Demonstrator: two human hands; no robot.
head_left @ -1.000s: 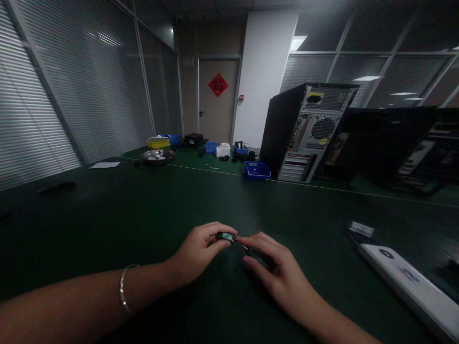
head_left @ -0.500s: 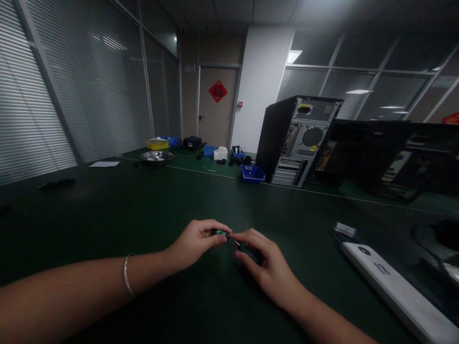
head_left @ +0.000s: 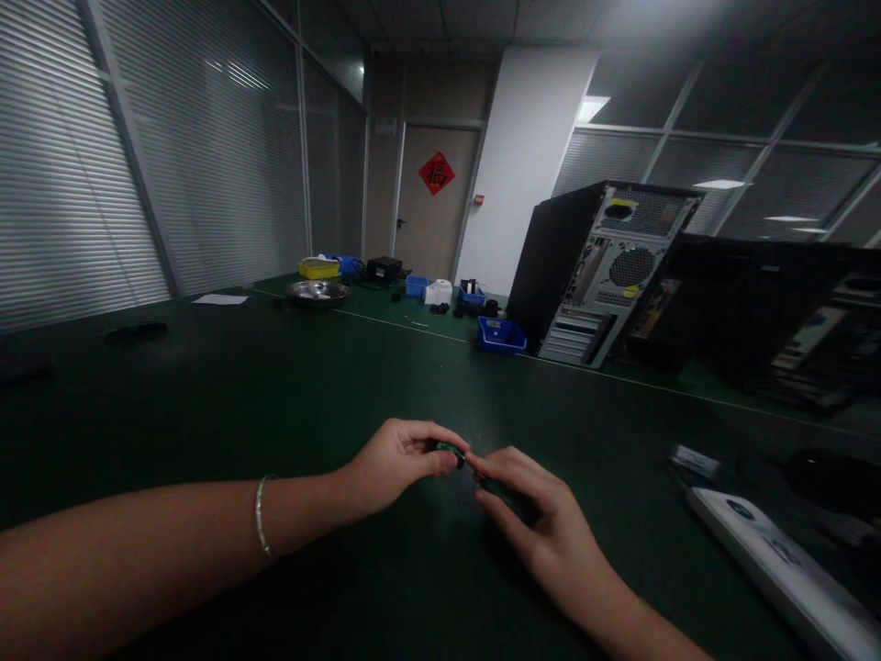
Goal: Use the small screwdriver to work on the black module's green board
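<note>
Dim bench [head_left: 275, 404]: left hand [head_left: 392, 464] pinches a small green part [head_left: 449, 450] above it; right hand [head_left: 533, 509] grips a dark tool touching it. Part seems light, rigid, fragile; hold by edges.

Computer tower [head_left: 598, 271], perhaps steel bowl [head_left: 317, 292]

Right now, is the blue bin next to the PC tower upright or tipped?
Upright. The blue bin sits flat on the green table with its open top facing up, just left of the PC tower. Contents cannot be told.

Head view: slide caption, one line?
Both hands, left hand and right hand, pinch a small green part above the green table.
</note>
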